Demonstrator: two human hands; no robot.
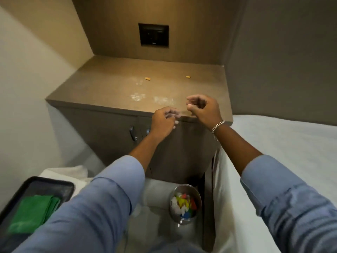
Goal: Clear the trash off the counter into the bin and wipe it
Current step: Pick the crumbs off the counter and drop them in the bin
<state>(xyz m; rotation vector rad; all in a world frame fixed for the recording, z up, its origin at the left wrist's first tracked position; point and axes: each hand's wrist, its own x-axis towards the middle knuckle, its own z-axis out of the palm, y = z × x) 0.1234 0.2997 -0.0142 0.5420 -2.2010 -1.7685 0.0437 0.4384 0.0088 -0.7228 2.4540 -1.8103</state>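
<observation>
The brown counter [109,83] carries two small orange scraps, one [147,78] left of centre and one [188,77] to the right, plus white powdery smears [151,98] near the front. My left hand [163,121] hovers at the counter's front edge, fingers loosely curled with nothing visible in them. My right hand [202,108] is just above the front edge, fingers curled and apart, holding nothing. Below, on the floor, a shiny round bin [186,205] holds several coloured and white paper scraps. A folded green cloth [34,212] lies in a black tray [60,183] at lower left.
Cabinet doors with metal handles [133,134] are under the counter. A black wall panel [154,34] is set in the back wall. White bedding [284,143] lies to the right, and a white towel [65,172] sits behind the tray.
</observation>
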